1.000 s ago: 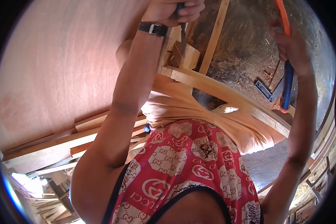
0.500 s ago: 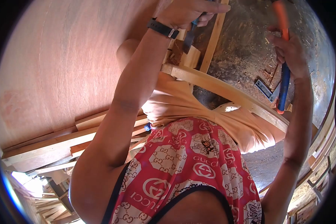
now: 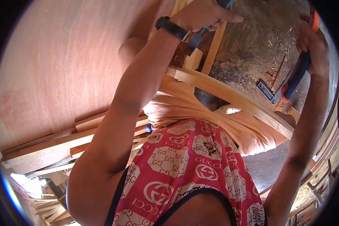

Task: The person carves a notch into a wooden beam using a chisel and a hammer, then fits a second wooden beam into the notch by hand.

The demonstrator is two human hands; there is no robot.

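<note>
My left hand, with a black watch on the wrist, is closed on a chisel with a blue handle and a flat metal blade that points down toward a wooden frame. At the upper right my right hand grips a hammer by its dark blue and orange handle. The hammer's head is out of view at the top edge. A metal-and-wood square lies on the floor between the frame and the hammer's lower end.
A large plywood sheet fills the left side. Below it lie stacked wooden strips. Wood shavings are scattered over the dark floor. More timber is at the lower right. The frame crosses over my lap.
My right hand and the hammer have moved right and slightly down, away from my left hand. My left hand, still on the chisel, has shifted slightly right.
</note>
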